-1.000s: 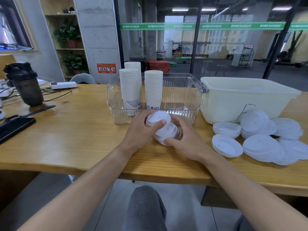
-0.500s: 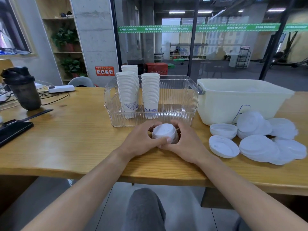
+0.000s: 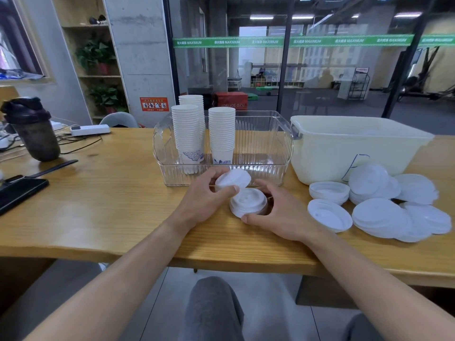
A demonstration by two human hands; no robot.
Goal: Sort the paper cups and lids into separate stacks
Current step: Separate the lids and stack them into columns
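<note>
The left hand (image 3: 205, 199) pinches one round white plastic lid (image 3: 233, 180), tilted, just above a short lid stack (image 3: 248, 202). The right hand (image 3: 283, 216) curls around that stack, which rests on the grained wooden table (image 3: 110, 207). Directly behind stands a clear ribbed plastic bin (image 3: 261, 153) holding three tall nested columns of white paper cups (image 3: 188, 134). To the right sits an opaque cream tub (image 3: 344, 148), with loose domed lids (image 3: 384, 212) overlapping in front of it. A dark shaker bottle (image 3: 34, 131) stands far left.
</note>
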